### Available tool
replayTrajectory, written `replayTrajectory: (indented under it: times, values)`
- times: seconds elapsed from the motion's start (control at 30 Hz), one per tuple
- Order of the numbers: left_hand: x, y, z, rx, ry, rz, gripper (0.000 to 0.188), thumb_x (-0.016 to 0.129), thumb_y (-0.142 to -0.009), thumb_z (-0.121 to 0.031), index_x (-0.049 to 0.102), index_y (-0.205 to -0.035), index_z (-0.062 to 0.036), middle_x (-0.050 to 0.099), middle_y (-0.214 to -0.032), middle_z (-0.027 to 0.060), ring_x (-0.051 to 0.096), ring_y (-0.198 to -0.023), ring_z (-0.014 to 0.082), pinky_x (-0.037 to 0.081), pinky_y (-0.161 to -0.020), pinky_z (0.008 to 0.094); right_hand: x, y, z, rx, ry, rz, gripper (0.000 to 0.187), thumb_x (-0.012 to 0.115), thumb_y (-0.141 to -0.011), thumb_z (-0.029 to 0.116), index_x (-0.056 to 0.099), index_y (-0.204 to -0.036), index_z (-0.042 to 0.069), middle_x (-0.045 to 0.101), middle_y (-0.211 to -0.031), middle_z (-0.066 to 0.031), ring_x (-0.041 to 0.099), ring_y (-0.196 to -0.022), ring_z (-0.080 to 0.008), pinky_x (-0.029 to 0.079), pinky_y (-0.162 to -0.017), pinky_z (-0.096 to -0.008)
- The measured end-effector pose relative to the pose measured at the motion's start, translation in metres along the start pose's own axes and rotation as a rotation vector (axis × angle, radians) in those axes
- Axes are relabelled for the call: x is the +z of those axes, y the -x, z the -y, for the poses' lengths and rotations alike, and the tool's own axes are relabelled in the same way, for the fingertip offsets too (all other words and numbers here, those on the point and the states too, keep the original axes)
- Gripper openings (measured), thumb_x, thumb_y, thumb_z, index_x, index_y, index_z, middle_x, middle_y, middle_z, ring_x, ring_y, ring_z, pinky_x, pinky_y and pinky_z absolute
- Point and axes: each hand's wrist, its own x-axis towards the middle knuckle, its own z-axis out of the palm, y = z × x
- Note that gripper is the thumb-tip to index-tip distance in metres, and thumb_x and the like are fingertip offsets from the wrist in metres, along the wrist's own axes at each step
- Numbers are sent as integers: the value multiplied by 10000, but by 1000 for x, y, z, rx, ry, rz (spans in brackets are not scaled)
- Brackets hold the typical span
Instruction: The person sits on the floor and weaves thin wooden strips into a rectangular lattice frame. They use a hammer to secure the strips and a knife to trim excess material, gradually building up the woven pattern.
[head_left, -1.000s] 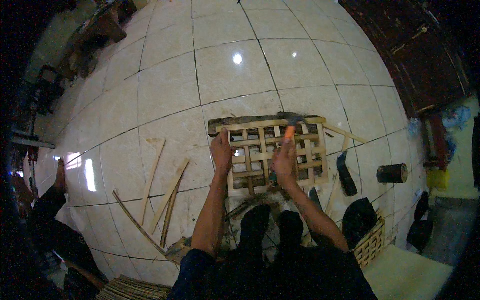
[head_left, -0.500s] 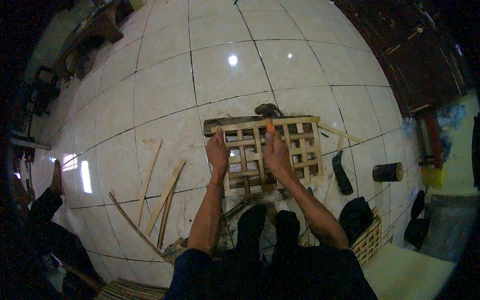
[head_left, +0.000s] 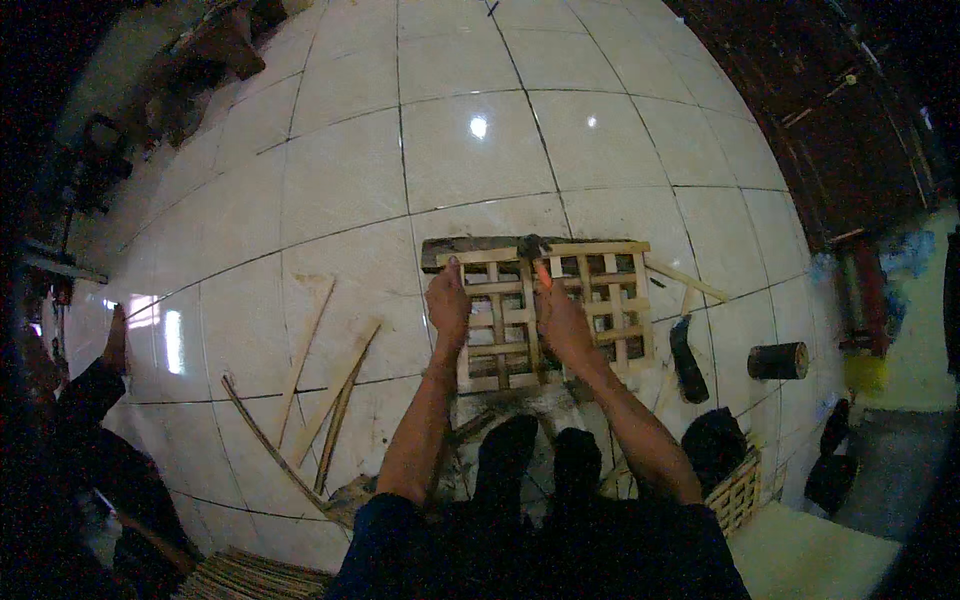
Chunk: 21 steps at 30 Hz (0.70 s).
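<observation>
A woven lattice panel of pale flat strips [head_left: 529, 315] lies on the floor in front of my feet. Its far edge rests along a dark wooden board [head_left: 440, 246]. My left hand [head_left: 448, 308] grips the panel's far left corner, thumb on top of the edge strip. Wrapped round the orange handle of a hammer [head_left: 543, 272], my right hand [head_left: 567, 325] is over the middle of the panel. The dark hammer head is down at the far edge strip, seemingly touching it. Any nail there is too small to make out.
Loose strips [head_left: 340, 395] lie to the left, a bundle of strips [head_left: 255, 578] at lower left. On the right are a dark curved object [head_left: 688, 362], a short log [head_left: 778, 361] and another lattice piece [head_left: 735, 497]. Another person's dark-clothed limb [head_left: 95, 390] shows far left.
The hammer head has come down from above the far edge onto the edge strip. My left hand keeps its hold on the corner. The whole view has shifted slightly.
</observation>
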Motion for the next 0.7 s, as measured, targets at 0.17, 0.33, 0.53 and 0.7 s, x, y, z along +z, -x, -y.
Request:
replayTrajectory:
  times: [0.17,0.33,0.53,0.7]
  values:
    - [-32,11,-27,-161,300,319,402,444,-986,-341,511,-795,7,458,-722,48,411,-713,138,392,-663,314,13,8,12,155,-273,-51,404,368,-1014,416,524,-997,45,436,-606,-39,486,-537,-154,396,-506,-348]
    - [-42,27,-7,-132,520,388,356,479,-987,-316,526,-839,5,483,-767,19,401,-745,120,389,-686,289,39,12,37,341,-754,64,422,321,-1021,433,538,-1036,71,422,-604,3,433,-472,-81,348,-410,-264]
    - [-43,23,-11,-58,417,420,381,476,-989,-327,542,-859,26,505,-735,52,423,-724,138,408,-691,310,87,3,42,51,-537,-90,426,306,-1027,386,506,-1095,16,467,-617,-104,508,-536,-235,417,-495,-373]
    - [-40,18,3,47,299,379,400,448,-994,-323,540,-866,45,528,-717,119,444,-692,190,416,-681,338,78,-12,50,-105,-246,53,433,313,-1027,339,476,-1189,-29,575,-854,-283,583,-797,-405,457,-697,-473]
